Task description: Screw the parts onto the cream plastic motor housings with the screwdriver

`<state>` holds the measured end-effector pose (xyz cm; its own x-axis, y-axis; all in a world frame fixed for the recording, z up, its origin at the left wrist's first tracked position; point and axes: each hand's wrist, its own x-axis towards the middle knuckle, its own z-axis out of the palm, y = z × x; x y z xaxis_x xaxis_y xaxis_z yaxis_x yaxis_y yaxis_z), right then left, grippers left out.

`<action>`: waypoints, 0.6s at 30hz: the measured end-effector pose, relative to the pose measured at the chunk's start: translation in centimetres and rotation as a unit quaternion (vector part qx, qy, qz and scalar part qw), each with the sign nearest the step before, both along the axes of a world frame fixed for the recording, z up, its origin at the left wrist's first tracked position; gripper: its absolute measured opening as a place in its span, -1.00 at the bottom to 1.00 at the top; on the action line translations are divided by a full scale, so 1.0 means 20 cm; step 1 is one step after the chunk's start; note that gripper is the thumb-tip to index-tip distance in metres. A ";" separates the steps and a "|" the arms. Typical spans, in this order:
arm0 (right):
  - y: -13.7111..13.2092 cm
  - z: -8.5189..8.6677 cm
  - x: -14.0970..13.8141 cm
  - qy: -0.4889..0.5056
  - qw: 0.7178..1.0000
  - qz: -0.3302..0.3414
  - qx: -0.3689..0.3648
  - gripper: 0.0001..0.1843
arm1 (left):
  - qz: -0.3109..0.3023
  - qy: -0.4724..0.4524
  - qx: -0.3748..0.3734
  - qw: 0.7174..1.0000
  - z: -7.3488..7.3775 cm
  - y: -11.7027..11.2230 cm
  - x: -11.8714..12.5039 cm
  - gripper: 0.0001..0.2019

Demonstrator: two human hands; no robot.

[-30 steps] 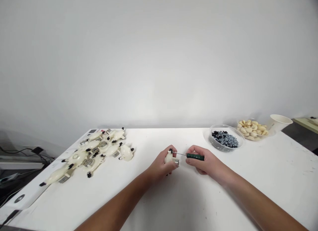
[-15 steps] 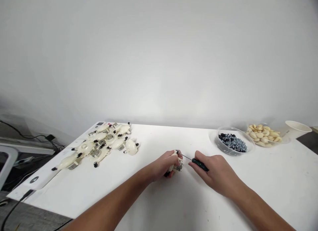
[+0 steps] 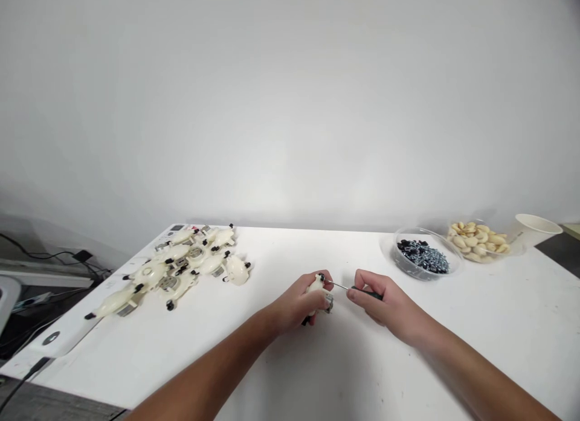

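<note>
My left hand (image 3: 299, 301) is closed around a cream plastic part (image 3: 317, 285) with black ends and a grey metal piece, partly hidden by my fingers. My right hand (image 3: 385, 297) grips a screwdriver (image 3: 339, 285) by its dark green handle. The thin shaft points left, and its tip meets the black end of the cream part, nearest my left fingertips. Whether the tip sits in a screw is too small to tell.
Similar cream parts (image 3: 211, 264) with black ends lie heaped at the left. A clear round tub (image 3: 428, 276) of screws and small black pieces stands at the right, beside a container of cream pieces (image 3: 480, 243) and a pale cup (image 3: 537, 231). A cable (image 3: 34, 369) crosses the left edge.
My right hand has turned on the screwdriver handle, with its fingers now higher and covering more of it. The left hand keeps its hold on the cream part. The view has shifted slightly.
</note>
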<state>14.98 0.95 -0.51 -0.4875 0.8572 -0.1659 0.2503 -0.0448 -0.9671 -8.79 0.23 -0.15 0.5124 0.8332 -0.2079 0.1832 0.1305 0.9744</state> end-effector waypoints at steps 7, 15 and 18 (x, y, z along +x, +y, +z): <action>-0.01 0.00 0.00 0.218 0.932 0.047 -0.287 -0.60 | -0.021 -0.030 0.038 0.999 -0.01 0.00 0.00 -0.80; -0.01 -0.01 -0.02 0.124 0.984 0.006 -0.127 -0.56 | 0.000 -0.059 0.046 0.997 -0.05 0.01 0.02 -0.79; -0.01 0.02 -0.02 -0.010 0.999 -0.036 0.038 -0.52 | 0.011 -0.054 0.026 0.998 -0.07 0.02 0.02 -0.79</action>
<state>14.61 0.79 -0.18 -0.4218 0.9001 -0.1090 0.2687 0.0093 -0.9632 -8.35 0.65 -1.46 0.5113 0.8526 -0.1080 0.0740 0.0815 0.9939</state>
